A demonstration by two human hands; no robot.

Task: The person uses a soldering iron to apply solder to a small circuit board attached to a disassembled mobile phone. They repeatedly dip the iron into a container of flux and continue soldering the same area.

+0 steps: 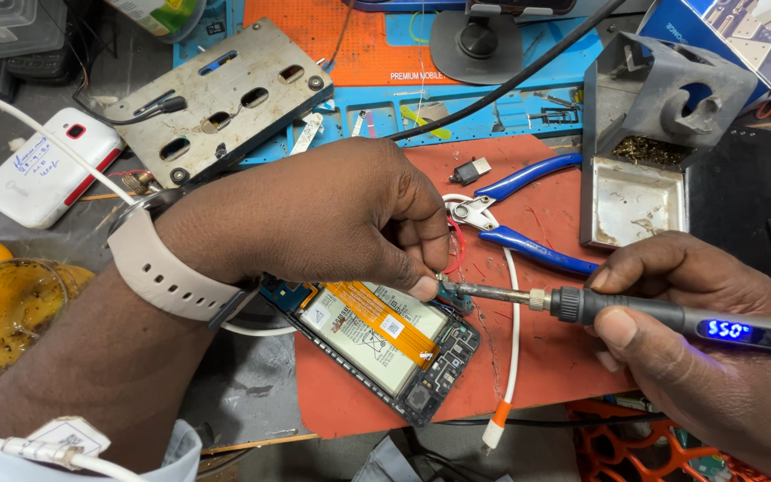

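An opened phone (377,344) lies back-up on a red mat (546,357), showing its battery and an orange flex strip. My left hand (323,219), with a pale watch on the wrist, presses down on the phone's upper end and pinches red wires (460,245) at its fingertips. My right hand (698,357) grips a dark soldering iron (653,312) with a lit blue display. The iron's metal tip (457,287) touches the phone's board right beside my left fingertips.
Blue-handled cutters (528,250) lie on the mat behind the iron. A metal iron stand (653,161) sits at the right, a perforated metal plate (225,98) at the back left, a white phone (46,165) at far left, a yellow jar (2,308) beside my left arm. A white cable (512,357) crosses the mat.
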